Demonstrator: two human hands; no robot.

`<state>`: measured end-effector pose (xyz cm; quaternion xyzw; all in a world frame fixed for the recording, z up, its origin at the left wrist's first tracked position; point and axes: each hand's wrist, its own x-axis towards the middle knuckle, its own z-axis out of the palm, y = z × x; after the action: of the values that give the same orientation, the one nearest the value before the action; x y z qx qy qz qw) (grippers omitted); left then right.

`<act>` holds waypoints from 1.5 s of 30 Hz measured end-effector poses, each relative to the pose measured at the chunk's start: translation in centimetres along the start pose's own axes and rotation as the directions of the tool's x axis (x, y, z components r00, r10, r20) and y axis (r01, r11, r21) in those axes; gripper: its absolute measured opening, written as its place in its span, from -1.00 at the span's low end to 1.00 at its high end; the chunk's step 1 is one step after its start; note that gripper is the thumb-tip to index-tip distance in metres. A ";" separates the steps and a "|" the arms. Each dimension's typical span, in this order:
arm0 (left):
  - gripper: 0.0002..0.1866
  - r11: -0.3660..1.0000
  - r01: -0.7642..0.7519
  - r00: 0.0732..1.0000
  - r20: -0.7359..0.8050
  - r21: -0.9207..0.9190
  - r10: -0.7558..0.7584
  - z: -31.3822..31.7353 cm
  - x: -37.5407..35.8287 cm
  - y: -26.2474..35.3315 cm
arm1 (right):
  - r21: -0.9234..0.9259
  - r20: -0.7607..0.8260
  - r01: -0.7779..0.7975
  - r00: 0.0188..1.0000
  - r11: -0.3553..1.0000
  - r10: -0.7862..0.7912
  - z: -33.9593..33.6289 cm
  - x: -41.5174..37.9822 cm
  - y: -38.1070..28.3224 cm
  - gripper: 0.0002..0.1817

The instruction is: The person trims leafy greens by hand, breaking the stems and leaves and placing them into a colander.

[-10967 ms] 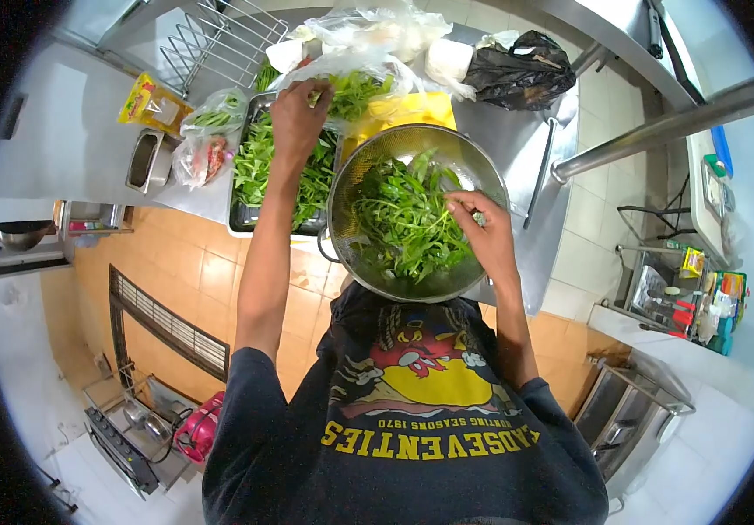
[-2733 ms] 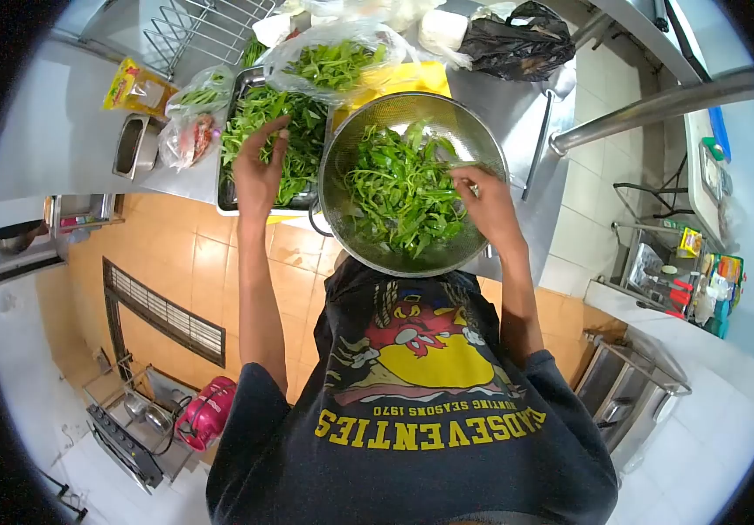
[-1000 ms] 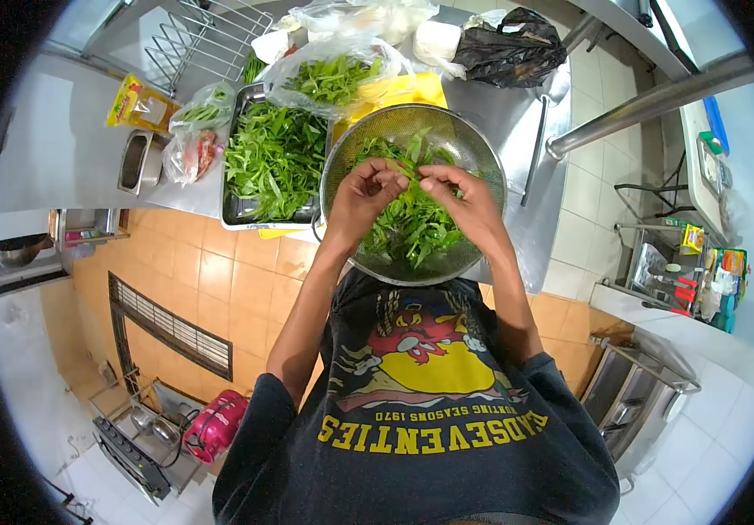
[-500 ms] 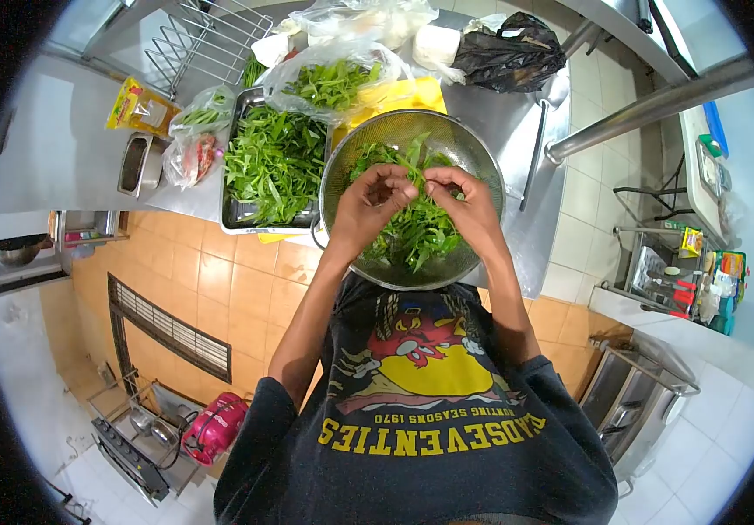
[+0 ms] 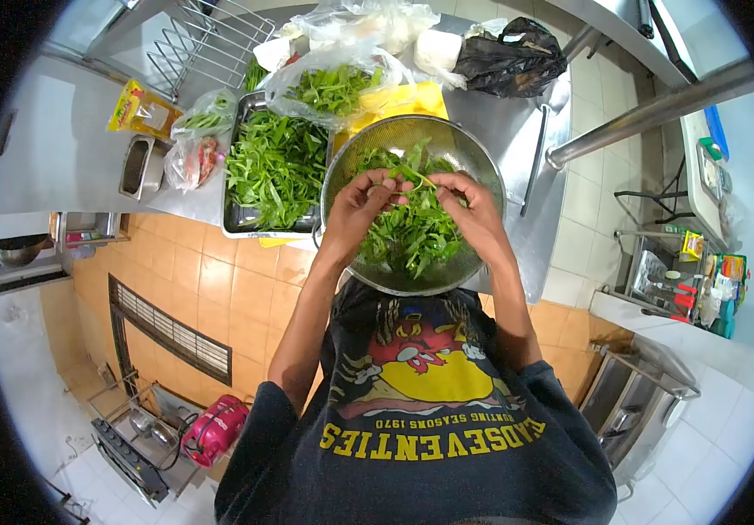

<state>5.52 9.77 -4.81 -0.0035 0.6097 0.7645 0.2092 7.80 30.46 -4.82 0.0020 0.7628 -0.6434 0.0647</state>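
Note:
A round metal mesh colander (image 5: 475,156) stands at the counter's front edge, close to my body, with a heap of leafy greens (image 5: 416,241) in it. Above the heap I pinch a leafy green sprig (image 5: 416,166) that looks like water spinach. My left hand (image 5: 355,217) has its fingers curled at one side of the sprig. On the other side my right hand (image 5: 473,210) grips its pale stem between thumb and fingers. To the left, a metal tray (image 5: 235,206) is piled with more of the same greens (image 5: 276,166).
Behind the tray lies a clear plastic bag (image 5: 294,74) of greens. A yellow sheet (image 5: 403,101) shows behind the colander. A black plastic bag (image 5: 512,61) sits at the back right, near a metal pole (image 5: 648,114). Farther left are a small metal container (image 5: 138,166) and a yellow packet (image 5: 142,109).
My hands have drawn slightly apart and a little toward me, and the sprig between them now shows more of its stem. The colander and tray stay in place.

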 end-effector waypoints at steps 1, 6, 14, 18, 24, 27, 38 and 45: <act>-0.71 1.000 0.012 1.000 -0.009 -0.029 -0.012 0.0 0.0 -0.1 | 0.022 0.004 -0.015 1.000 1.000 0.015 0.0 -0.1 0.1 -0.74; -0.82 0.995 0.021 0.999 -0.036 -0.093 -0.025 0.1 0.1 -0.6 | 0.071 0.005 -0.035 0.999 0.997 0.035 0.4 0.0 0.2 -0.80; -0.78 0.952 -0.078 0.996 -0.015 0.295 0.086 1.1 0.2 -1.0 | -0.017 -0.018 0.082 0.996 0.996 -0.083 0.8 -0.1 0.3 -0.82; -0.82 0.775 -0.199 0.955 -0.059 0.599 0.290 1.5 0.1 -0.8 | -0.069 -0.041 0.082 0.995 0.994 -0.085 1.1 -0.5 -0.7 -0.83; -0.82 0.618 -0.354 0.893 0.057 0.702 0.446 1.2 0.3 0.2 | -0.250 -0.059 0.176 0.979 0.952 -0.196 1.1 -0.3 -1.4 -0.87; -0.82 0.600 -0.372 0.897 0.106 0.708 0.430 0.6 0.4 0.7 | -0.341 -0.069 0.246 0.956 0.907 -0.285 1.1 0.2 -0.4 -0.88; -0.84 0.852 -0.154 0.948 -0.168 0.500 0.270 -2.6 1.5 2.6 | -0.186 -0.142 0.109 0.980 0.976 -0.136 -0.1 -0.2 0.0 -0.82; -0.78 0.975 -0.221 0.944 -0.253 -0.016 0.210 -6.1 3.8 3.6 | -0.135 -0.130 0.050 0.989 0.990 -0.067 -0.7 -1.0 0.5 -0.81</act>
<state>-0.61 4.69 -4.05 -0.0378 0.6108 0.7896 0.0456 8.78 31.29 -5.05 0.0185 0.8057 -0.5920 -0.0056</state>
